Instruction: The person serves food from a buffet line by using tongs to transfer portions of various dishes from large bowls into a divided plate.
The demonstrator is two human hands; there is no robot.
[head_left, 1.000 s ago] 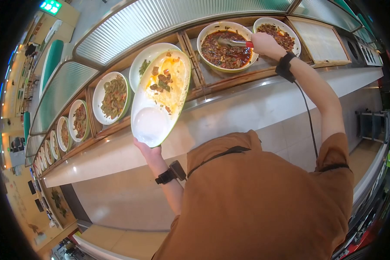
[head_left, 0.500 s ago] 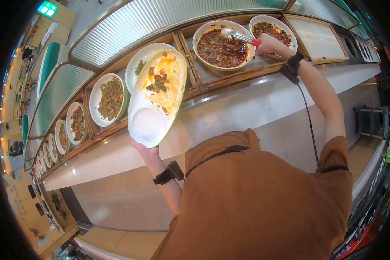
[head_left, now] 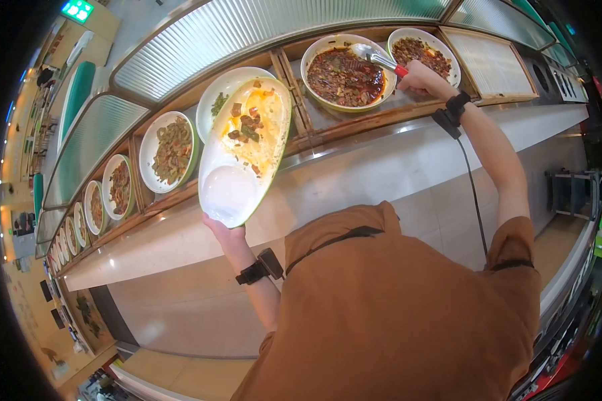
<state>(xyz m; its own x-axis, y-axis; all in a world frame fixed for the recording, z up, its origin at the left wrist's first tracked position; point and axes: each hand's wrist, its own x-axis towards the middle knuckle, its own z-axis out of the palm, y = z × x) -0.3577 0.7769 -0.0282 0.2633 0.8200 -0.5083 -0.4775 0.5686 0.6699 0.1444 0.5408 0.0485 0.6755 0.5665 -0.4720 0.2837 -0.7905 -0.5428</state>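
Note:
My left hand (head_left: 225,230) grips the lower end of a long white plate (head_left: 229,188) with a green outer edge. The plate is tilted, with oily orange sauce and several food chunks on its upper part; the fingers beneath it are hidden. My right hand (head_left: 424,79) is closed on the red handle of a metal serving spoon (head_left: 382,61). The spoon's head lies over the far side of a white bowl (head_left: 312,91) of dark red, oily chopped food (head_left: 344,79). A second bowl (head_left: 456,75) of similar food stands just beyond my right hand.
A wooden-framed counter (head_left: 301,144) runs across the view behind a ribbed glass screen (head_left: 247,47). Partly behind the plate stands a white bowl with a little green food (head_left: 219,103). Several more filled bowls (head_left: 170,152) line the left. A cable (head_left: 473,184) hangs from my right wrist.
My right hand and the spoon have shifted slightly right and down, the spoon's head still over the red dish. The left hand and the plate stay nearly in place.

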